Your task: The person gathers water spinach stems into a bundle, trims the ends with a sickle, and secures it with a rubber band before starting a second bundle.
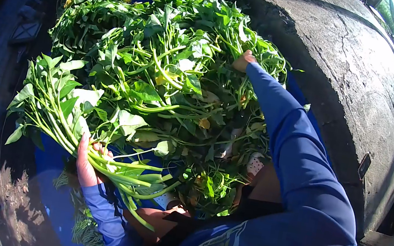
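My left hand [90, 161] is wrapped round a bunch of leafy green stems [64, 124]. The leaves of the bunch point to the upper left, and the thick cut ends stick out to the right, over my leg. My right hand [244, 61] reaches out to the far right side of a big heap of the same greens [165, 65]. Its fingers are closed among the stems there, partly hidden by leaves, and what exactly they grip is too small to make out.
The heap lies on a blue sheet [52, 192]. A concrete slab [333, 57] rises along the right side. Smaller bundles of greens [88, 230] lie at the lower left. A wooden plank [390, 245] shows at the right.
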Demonstrator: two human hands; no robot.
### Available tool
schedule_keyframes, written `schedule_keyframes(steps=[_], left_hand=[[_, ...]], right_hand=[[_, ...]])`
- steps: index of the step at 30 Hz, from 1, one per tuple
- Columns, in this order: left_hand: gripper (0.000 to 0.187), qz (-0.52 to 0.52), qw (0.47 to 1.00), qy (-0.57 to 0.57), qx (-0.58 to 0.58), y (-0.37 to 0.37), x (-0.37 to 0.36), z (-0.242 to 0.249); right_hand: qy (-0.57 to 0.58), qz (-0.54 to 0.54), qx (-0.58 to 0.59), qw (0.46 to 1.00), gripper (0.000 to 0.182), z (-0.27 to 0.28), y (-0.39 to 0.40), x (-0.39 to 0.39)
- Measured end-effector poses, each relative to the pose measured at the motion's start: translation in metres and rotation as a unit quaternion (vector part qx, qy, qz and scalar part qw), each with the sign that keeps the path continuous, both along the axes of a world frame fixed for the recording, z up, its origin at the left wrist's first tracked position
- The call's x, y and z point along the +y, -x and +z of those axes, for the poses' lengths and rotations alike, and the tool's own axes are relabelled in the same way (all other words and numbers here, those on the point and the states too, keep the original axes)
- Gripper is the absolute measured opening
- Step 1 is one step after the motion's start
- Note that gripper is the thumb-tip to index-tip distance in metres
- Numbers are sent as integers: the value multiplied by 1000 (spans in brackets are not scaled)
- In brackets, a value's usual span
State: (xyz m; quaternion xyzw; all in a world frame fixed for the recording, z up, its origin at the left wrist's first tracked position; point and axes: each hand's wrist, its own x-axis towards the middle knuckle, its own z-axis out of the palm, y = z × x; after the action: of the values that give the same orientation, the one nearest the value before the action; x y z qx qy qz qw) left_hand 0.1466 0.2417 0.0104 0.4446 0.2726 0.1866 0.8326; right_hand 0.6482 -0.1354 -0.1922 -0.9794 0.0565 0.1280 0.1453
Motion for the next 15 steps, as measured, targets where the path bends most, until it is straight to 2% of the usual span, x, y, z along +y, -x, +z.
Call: schedule_keyframes(steps=[1, 2, 4, 7, 8, 9, 11, 12, 14, 15], left_hand=[[27, 14, 1000, 2, -4, -2, -3, 0], [28, 26, 1000, 5, -7, -4, -7, 3], [29, 17, 1000, 4, -8, -5, -15, 10], [29, -2, 1000, -20, -16, -3, -16, 14], [29, -11, 1000, -21, -13, -1, -13, 10], [28, -2, 1000, -29, -2, 0, -17, 18], [26, 33, 997, -60, 24, -3, -40, 41], [25, 61, 998, -30, 17, -3, -54, 51], [24, 50, 999, -16, 3, 5, -40, 36], [25, 61, 998, 16, -10, 5, -36, 32]], right_hand=[[34, 108, 9, 994, 34, 27, -11, -9], [63, 214, 6, 975, 29, 52, -23, -17], [150, 297, -117, 936, 32, 61, -66, -50], [14, 195, -147, 970, 44, 213, 14, -36], [15, 243, -171, 955, 45, 221, -8, -42], [80, 243, -236, 937, 45, 251, 7, -30], [75, 218, -248, 941, 47, 309, 44, -14], [88, 216, -255, 939, 47, 327, 53, -5], [85, 254, -349, 898, 49, 343, 54, 6], [69, 280, -321, 902, 50, 361, 61, 18]])
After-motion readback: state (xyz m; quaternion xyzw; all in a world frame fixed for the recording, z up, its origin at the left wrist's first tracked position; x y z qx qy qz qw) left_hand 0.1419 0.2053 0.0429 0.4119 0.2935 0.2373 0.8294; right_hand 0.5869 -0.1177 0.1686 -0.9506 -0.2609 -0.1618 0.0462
